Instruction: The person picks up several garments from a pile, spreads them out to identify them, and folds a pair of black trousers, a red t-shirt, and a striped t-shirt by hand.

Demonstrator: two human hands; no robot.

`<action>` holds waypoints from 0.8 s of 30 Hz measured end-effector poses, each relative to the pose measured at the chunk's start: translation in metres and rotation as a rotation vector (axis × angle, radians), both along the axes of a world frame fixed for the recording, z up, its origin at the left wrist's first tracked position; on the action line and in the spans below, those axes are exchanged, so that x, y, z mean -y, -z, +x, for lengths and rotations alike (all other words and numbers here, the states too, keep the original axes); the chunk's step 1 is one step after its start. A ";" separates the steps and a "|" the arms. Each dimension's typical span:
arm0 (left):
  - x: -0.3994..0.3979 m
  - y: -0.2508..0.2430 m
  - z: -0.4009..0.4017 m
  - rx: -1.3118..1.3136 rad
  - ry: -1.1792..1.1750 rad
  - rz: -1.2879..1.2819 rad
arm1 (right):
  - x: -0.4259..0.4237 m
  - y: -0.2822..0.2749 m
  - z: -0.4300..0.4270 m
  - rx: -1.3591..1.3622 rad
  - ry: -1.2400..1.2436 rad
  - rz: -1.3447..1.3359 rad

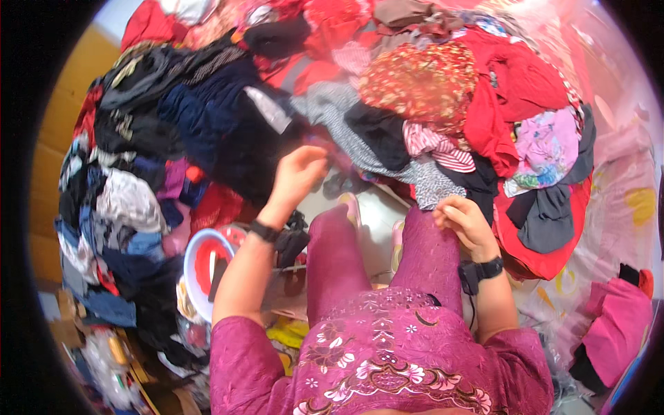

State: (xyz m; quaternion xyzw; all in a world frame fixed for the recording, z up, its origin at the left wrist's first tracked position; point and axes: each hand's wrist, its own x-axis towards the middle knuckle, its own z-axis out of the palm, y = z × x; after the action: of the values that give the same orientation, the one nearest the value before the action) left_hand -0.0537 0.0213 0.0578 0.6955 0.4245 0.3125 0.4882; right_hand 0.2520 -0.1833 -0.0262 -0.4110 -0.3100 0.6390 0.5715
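My left hand (302, 174) hangs above the gap between the clothes, its fingers loosely curled and nothing visible in them. Just beyond it lies a dark navy garment (223, 129) with a pale patch (268, 110). My right hand (463, 224) is over my right knee, fingers bent, beside the lower end of a grey patterned cloth (438, 184). Whether the fingertips grip that cloth is not plain. Around it are a red-and-white striped cloth (441, 148), a black garment (378, 135) and a red-and-gold patterned cloth (420, 85).
A tall heap of mixed clothes (132, 199) rises on the left. Near my left forearm stands a white-rimmed tub (191, 282), red inside. Further right are a red garment (529, 78), a lilac floral garment (547, 145) and a pink garment (614, 327) on plastic sheeting.
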 end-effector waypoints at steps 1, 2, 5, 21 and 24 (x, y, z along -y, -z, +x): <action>-0.017 0.013 0.026 -0.043 0.061 0.033 | 0.014 0.005 0.013 -0.006 0.061 -0.020; -0.032 0.026 0.054 -0.055 0.073 0.201 | 0.026 0.007 0.024 -0.033 0.087 -0.044; -0.054 0.037 0.136 -0.048 0.043 0.426 | 0.051 0.004 0.042 -0.047 0.181 -0.077; -0.125 0.015 0.200 0.433 0.091 -0.057 | 0.061 -0.001 0.043 0.089 0.353 -0.192; -0.121 0.012 0.163 0.418 -0.001 0.045 | 0.049 0.014 0.038 0.107 0.359 -0.183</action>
State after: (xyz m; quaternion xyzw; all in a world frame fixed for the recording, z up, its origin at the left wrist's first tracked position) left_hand 0.1096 0.1424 0.0454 0.6261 0.3072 0.4597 0.5498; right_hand 0.2899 -0.2325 -0.0401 -0.5433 -0.2024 0.5294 0.6193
